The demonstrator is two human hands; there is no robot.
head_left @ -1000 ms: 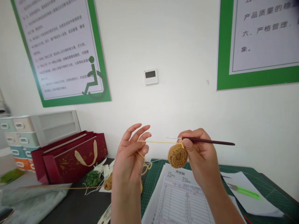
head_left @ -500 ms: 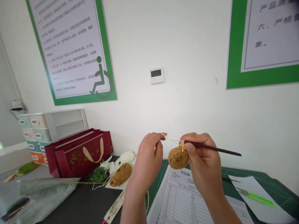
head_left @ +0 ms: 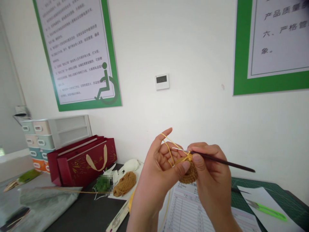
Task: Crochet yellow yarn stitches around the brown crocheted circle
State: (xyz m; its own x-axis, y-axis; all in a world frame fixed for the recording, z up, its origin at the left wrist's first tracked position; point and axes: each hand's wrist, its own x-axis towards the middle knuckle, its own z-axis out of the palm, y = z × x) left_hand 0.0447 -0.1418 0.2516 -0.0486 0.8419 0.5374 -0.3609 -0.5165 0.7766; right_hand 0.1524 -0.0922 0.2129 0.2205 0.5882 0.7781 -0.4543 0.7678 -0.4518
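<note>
L hand (head_left: pixel 160 169) now over disc (head_left: pixel 192 176), half-hidden

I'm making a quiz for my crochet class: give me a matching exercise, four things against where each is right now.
Things: 1 crochet hook; 2 crocheted disc; 3 green snips; 4 yarn ball.
Places: A on white paper; B pinched by left hand; C near red gift bags; D held in right hand.
Pairs: 1-D, 2-B, 3-A, 4-C.
</note>
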